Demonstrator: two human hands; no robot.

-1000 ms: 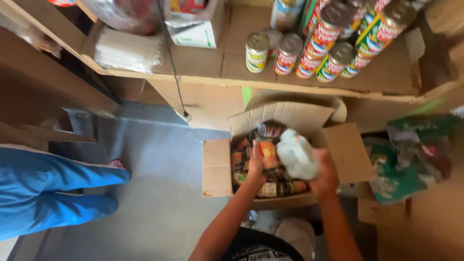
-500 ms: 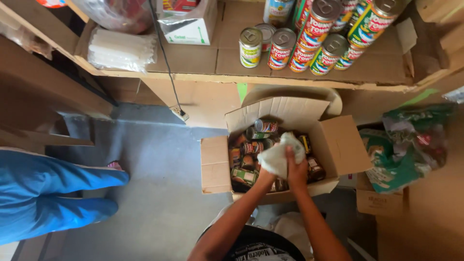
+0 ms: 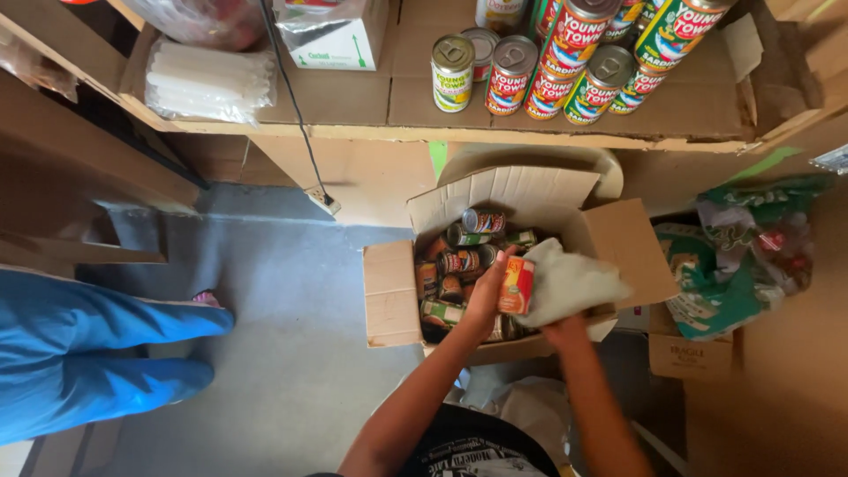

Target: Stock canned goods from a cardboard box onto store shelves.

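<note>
- The left hand holds a small can upright over the open box, its grip closed round the can's side.
- The right hand is just right of the can, above the box's front edge; its grip is closed on a pale cloth that drapes against the can and hides the fingers.
- The can looks like a stiff metal cylinder with a glossy orange and red paper label. It is likely smooth, a little slippery and fairly heavy for its size; it is best held round the middle of its wall, as it is now.
- The cloth is soft and limp, folding over itself, so it can be bunched anywhere.
- The box is brown corrugated card with 4 flaps spread open, standing on a grey floor. It is part filled with more tins, lying and standing at mixed angles.
- Behind the box, a card-lined shelf carries a cluster of tall cans with red, green and yellow labels.
- Left of those is a clear bag of white tubes.
- Right of the box lies a crumpled green bag.
- Far left of the box, another person's blue trouser legs rest on the floor.
</note>
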